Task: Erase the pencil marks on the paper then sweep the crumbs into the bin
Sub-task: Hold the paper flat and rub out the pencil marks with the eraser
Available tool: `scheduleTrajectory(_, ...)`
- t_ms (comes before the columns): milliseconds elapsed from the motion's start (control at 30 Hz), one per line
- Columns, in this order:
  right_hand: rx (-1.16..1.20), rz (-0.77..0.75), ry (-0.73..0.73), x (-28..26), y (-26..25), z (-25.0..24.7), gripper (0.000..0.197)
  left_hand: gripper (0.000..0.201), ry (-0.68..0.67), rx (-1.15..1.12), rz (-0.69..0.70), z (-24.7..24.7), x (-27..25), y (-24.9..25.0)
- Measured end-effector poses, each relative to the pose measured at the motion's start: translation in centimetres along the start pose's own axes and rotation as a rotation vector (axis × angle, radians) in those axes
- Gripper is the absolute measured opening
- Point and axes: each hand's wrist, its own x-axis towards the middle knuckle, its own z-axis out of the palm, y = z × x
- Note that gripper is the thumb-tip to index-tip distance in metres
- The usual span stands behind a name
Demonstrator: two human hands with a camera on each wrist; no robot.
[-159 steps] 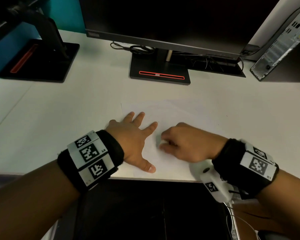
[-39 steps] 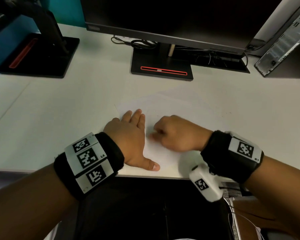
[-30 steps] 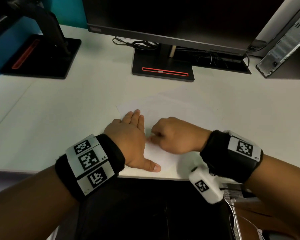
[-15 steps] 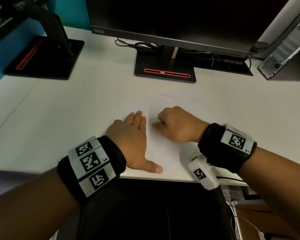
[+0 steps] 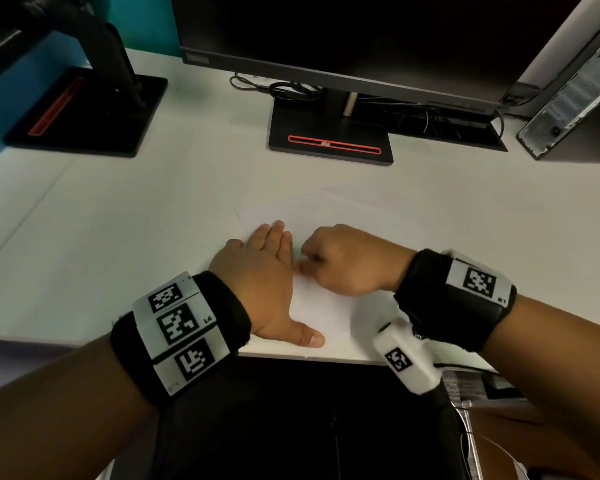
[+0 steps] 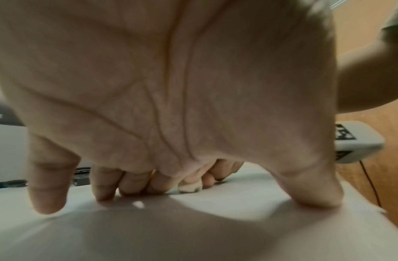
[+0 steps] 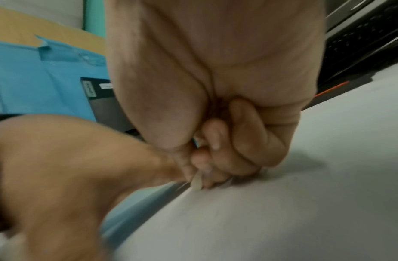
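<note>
A white sheet of paper [image 5: 329, 306] lies on the white desk near its front edge. My left hand [image 5: 264, 271] lies flat on the paper's left part, fingers straight and together, thumb spread toward the desk edge. My right hand [image 5: 340, 259] is curled just right of the left fingers and pinches a small whitish eraser [image 6: 190, 187] whose tip touches the paper [image 7: 260, 220]. In the right wrist view the eraser [image 7: 196, 182] pokes out below the fingertips. Pencil marks and crumbs are too faint to make out. No bin shows.
A monitor on a black stand [image 5: 329, 143] sits behind the paper, with cables beside it. A second black stand [image 5: 84, 112] is at the back left and a computer case [image 5: 575, 98] at the back right. A black surface [image 5: 291, 417] lies below the desk edge.
My right hand has shifted back and forth over the paper beside the left hand, now slightly lower and nearer the left fingers. The left hand stays flat on the sheet.
</note>
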Motion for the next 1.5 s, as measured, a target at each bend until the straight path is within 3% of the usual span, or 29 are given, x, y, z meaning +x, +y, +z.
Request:
scheduleTrajectory(133, 0.017, 0.131, 0.119, 1.3, 1.7, -1.5, 0.049, 0.145, -0.004, -0.001, -0.004, 0.1, 0.0, 0.0)
scheduleTrajectory(200, 0.014, 0.128, 0.162, 1.4, 1.6, -1.1, 0.048, 0.145, -0.005, -0.007, -0.004, 0.1, 0.0, -0.1)
scheduleTrajectory(367, 0.020, 0.038, 0.009, 0.7, 0.6, -0.4, 0.049, 0.143, -0.008, -0.001, -0.003, 0.1, -0.1, -0.1)
scheduleTrajectory(533, 0.003, 0.164, 0.166, 1.2, 3.2, -1.8, 0.048, 0.146, -0.006, 0.003, -0.004, 0.1, 0.0, -0.1)
scheduleTrajectory(700, -0.028, 0.032, -0.017, -0.3, 1.9, -0.5, 0.048, 0.146, -0.006, -0.005, -0.003, 0.1, 0.0, -0.1)
scheduleTrajectory(833, -0.010, 0.145, 0.115, -0.1, 4.0, -1.9, 0.049, 0.147, -0.003, -0.003, -0.006, 0.1, 0.0, 0.0)
scheduleTrajectory(1000, -0.045, 0.040, -0.021, -1.5, 2.2, -0.6, 0.048, 0.147, -0.011, 0.004, -0.007, 0.0, -0.1, 0.0)
scheduleTrajectory(1167, 0.011, 0.165, 0.102, -1.0, 4.6, -1.7, 0.049, 0.147, -0.030, 0.007, -0.007, -0.2, -0.2, 0.1)
scheduleTrajectory(1300, -0.047, 0.065, 0.010, -1.7, 3.4, -0.4, 0.047, 0.147, -0.030, 0.014, -0.007, -0.2, -0.2, 0.0)
scheduleTrajectory(1500, 0.007, 0.182, 0.114, -1.7, 5.1, -1.7, 0.047, 0.146, -0.029, 0.017, -0.004, -0.3, -0.4, 0.1)
